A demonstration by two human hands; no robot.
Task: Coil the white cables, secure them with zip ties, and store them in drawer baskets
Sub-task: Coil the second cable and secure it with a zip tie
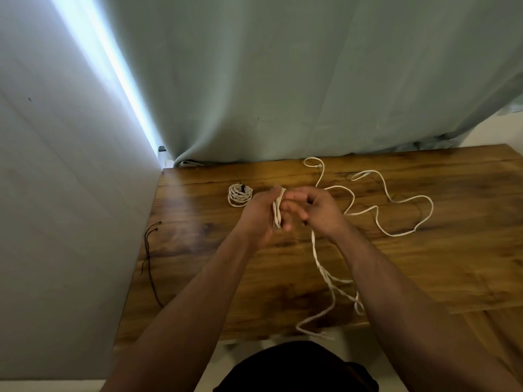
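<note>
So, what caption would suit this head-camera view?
Left hand and right hand wind a white cable into loops above a table; a tied coil lies nearby.

1. 2 arms show, both belonging to the person who wears the camera. They widen toward the lower edge because of the wide-angle lens.
2. The left forearm (198, 292) is uncovered along all of its visible length, from wrist to frame edge.
3. The right forearm (396, 278) is uncovered in the same way.
4. The left hand (261, 213) is bare.
5. The right hand (317, 210) is bare too, its knuckles and short fingernails slightly blurred.
6. A black garment (297, 366) fills the bottom centre between the 2 arms. It is plain, matte fabric with a rounded upper outline and 1 fold on its right side. Whether it is a shirt or trousers cannot be told.
</note>
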